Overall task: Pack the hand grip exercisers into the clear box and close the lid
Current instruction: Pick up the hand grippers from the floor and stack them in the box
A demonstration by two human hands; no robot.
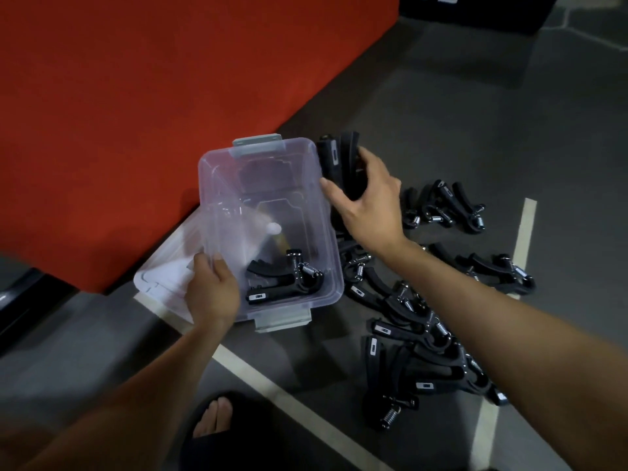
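The clear box [217, 185] with grey latches stands open on the dark floor. One black hand grip exerciser [282, 283] lies in its near right corner. My left hand [212, 290] grips the box's near left rim. My right hand [368, 198] holds a black exerciser [341, 158] upright just outside the box's right wall. Several more exercisers [418, 338] lie scattered on the floor to the right, with another group [445, 207] farther back. The clear lid [163, 273] lies flat on the floor to the left, partly under the box.
A red mat [136, 96] rises behind and left of the box. White painted lines [525, 232] cross the grey floor. My sandalled foot [214, 423] is at the bottom, near the box.
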